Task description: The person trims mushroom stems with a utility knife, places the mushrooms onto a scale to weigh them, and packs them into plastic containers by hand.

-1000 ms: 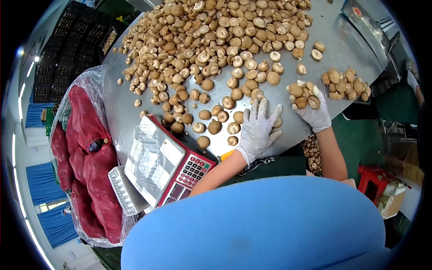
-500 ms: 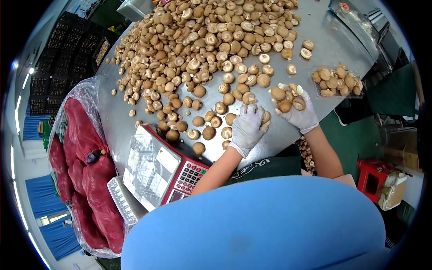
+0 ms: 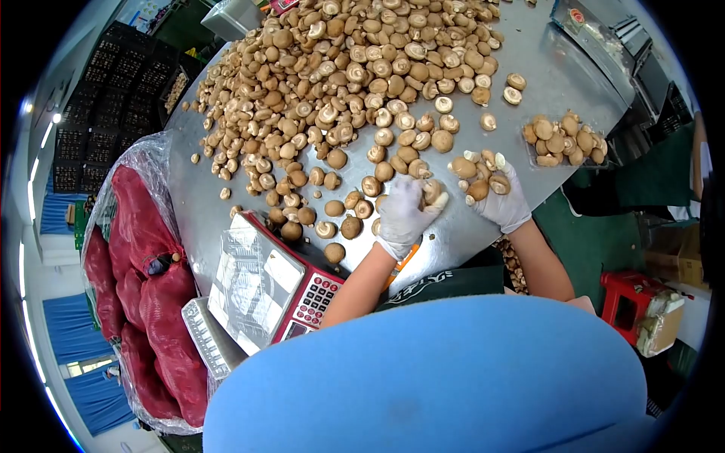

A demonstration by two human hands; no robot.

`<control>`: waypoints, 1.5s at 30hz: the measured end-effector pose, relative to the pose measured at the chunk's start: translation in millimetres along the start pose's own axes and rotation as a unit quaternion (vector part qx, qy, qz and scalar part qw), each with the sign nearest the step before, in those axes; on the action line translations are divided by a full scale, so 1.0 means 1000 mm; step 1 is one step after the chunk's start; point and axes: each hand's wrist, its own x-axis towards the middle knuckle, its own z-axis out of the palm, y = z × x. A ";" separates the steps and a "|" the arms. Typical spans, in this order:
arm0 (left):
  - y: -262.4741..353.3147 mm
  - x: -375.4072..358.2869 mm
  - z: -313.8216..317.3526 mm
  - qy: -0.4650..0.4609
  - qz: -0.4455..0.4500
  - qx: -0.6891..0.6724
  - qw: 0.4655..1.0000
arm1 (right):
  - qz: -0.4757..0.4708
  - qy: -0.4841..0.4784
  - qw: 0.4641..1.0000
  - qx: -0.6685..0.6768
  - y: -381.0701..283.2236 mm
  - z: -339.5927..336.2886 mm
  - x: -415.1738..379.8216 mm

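My left hand point(image 3: 405, 215), in a white glove, is curled on the metal table point(image 3: 498, 249) with its fingers round a mushroom point(image 3: 432, 193). Loose mushrooms point(image 3: 333, 208) lie close to its left and above it. To the right, my gloved right hand point(image 3: 504, 198) is turned up and holds several mushrooms point(image 3: 479, 173) in its palm and fingers. Above both hands a large heap of brown mushrooms point(image 3: 332, 75) covers the far part of the table. A clear tray filled with mushrooms point(image 3: 565, 140) stands to the right of my right hand.
A red scale point(image 3: 279, 283) with clear trays on it stands at the left near edge. Red mesh sacks point(image 3: 151, 294) in plastic are beyond it. An orange object point(image 3: 408, 260) lies by my left wrist. A red stool point(image 3: 627, 306) is at the right.
My left hand has shifted slightly left, and the orange object beside its wrist has come into view. My right hand has stayed nearly in place with its mushrooms.
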 end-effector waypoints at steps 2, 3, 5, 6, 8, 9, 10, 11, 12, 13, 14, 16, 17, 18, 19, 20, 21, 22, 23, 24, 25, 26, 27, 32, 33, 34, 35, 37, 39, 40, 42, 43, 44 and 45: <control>-0.002 0.000 -0.010 0.038 -0.016 -0.015 0.999 | -0.004 0.004 1.000 -0.005 0.001 0.004 0.001; -0.002 0.000 -0.019 0.014 -0.196 -0.282 0.939 | -0.003 -0.017 1.000 -0.012 0.001 0.006 0.001; 0.008 0.006 -0.051 0.036 -0.391 -0.622 0.678 | -0.001 -0.039 0.999 -0.020 0.001 0.006 0.002; -0.007 0.001 -0.053 0.029 -0.397 -0.707 0.585 | 0.002 -0.029 0.999 -0.030 0.001 0.005 0.003; -0.033 -0.008 -0.057 -0.003 -0.357 -0.845 0.399 | 0.015 -0.022 0.999 -0.038 0.004 0.006 0.003; -0.034 -0.013 -0.057 0.036 -0.381 -0.838 0.389 | 0.015 0.004 0.999 -0.051 0.005 0.011 0.002; -0.031 -0.017 -0.062 0.031 -0.383 -0.857 0.344 | 0.018 0.029 0.997 -0.064 0.008 0.014 0.003; -0.028 -0.021 -0.064 0.033 -0.382 -0.874 0.300 | 0.024 0.009 0.997 -0.077 0.009 0.015 0.005; -0.025 -0.025 -0.063 0.033 -0.377 -0.890 0.255 | 0.024 -0.007 0.996 -0.081 0.013 0.016 0.006; -0.026 -0.028 -0.057 0.000 -0.317 -0.916 0.246 | 0.030 -0.013 0.996 -0.082 0.014 0.017 0.007; -0.024 -0.037 -0.054 0.000 -0.321 -0.917 0.238 | 0.035 -0.017 0.996 -0.084 0.016 0.016 0.007; -0.019 -0.045 -0.051 0.013 -0.365 -0.905 0.217 | 0.042 -0.009 0.995 -0.089 0.018 0.014 0.008; -0.016 -0.051 -0.051 0.013 -0.346 -0.914 0.210 | 0.038 0.000 0.995 -0.094 0.019 0.013 0.008; -0.013 -0.051 -0.053 -0.006 -0.308 -0.937 0.167 | 0.044 -0.001 0.995 -0.095 0.021 0.015 0.007; -0.010 -0.053 -0.056 -0.003 -0.304 -0.942 0.145 | 0.044 0.007 0.994 -0.096 0.022 0.017 0.007; -0.007 -0.054 -0.060 -0.001 -0.300 -0.946 0.123 | 0.044 0.014 0.994 -0.098 0.024 0.020 0.007; -0.004 -0.054 -0.066 0.003 -0.296 -0.947 0.124 | 0.048 0.013 0.994 -0.101 0.025 0.021 0.007; -0.002 -0.053 -0.071 0.008 -0.307 -0.942 0.132 | 0.048 0.006 0.993 -0.107 0.027 0.022 0.007; -0.001 -0.054 -0.074 0.013 -0.318 -0.938 0.140 | 0.048 -0.001 0.992 -0.114 0.029 0.024 0.008; -0.002 -0.056 -0.075 0.015 -0.314 -0.939 0.140 | 0.051 -0.003 0.992 -0.117 0.031 0.026 0.008; -0.003 -0.058 -0.077 0.014 -0.300 -0.942 0.151 | 0.054 -0.006 0.991 -0.122 0.034 0.028 0.008; -0.003 -0.060 -0.078 0.013 -0.285 -0.945 0.163 | 0.058 -0.009 0.990 -0.128 0.036 0.031 0.008; -0.002 -0.061 -0.081 0.017 -0.281 -0.945 0.163 | 0.062 -0.010 0.990 -0.130 0.039 0.033 0.008; -0.012 -0.083 -0.089 -0.015 -0.236 -0.926 0.294 | 0.077 0.033 0.982 -0.170 0.053 0.037 0.009; -0.012 -0.084 -0.093 -0.012 -0.299 -0.892 0.339 | 0.091 0.024 0.981 -0.170 0.056 0.038 0.010; -0.012 -0.088 -0.100 -0.016 -0.294 -0.884 0.364 | 0.086 0.033 0.980 -0.177 0.059 0.041 0.011; -0.012 -0.095 -0.111 -0.024 -0.258 -0.873 0.413 | 0.084 0.041 0.979 -0.182 0.062 0.043 0.014; 0.003 -0.102 -0.151 -0.001 -0.276 -0.826 0.491 | 0.106 0.021 0.976 -0.191 0.067 0.049 0.019; 0.002 -0.125 -0.175 0.068 -0.282 -0.751 0.594 | 0.131 0.001 0.972 -0.195 0.078 0.059 0.032; 0.004 -0.134 -0.201 0.084 -0.271 -0.725 0.627 | 0.152 -0.033 0.965 -0.209 0.084 0.063 0.040; 0.006 -0.145 -0.237 0.215 -0.306 -0.603 0.705 | 0.179 -0.075 0.955 -0.224 0.099 0.079 0.053; -0.005 -0.156 -0.253 0.238 -0.293 -0.591 0.713 | 0.172 -0.061 0.942 -0.280 0.114 0.094 0.059; -0.008 -0.163 -0.267 0.290 -0.295 -0.555 0.722 | 0.162 -0.047 0.927 -0.335 0.129 0.111 0.065; -0.015 -0.172 -0.279 0.328 -0.294 -0.520 0.732 | 0.195 -0.107 0.903 -0.368 0.141 0.136 0.071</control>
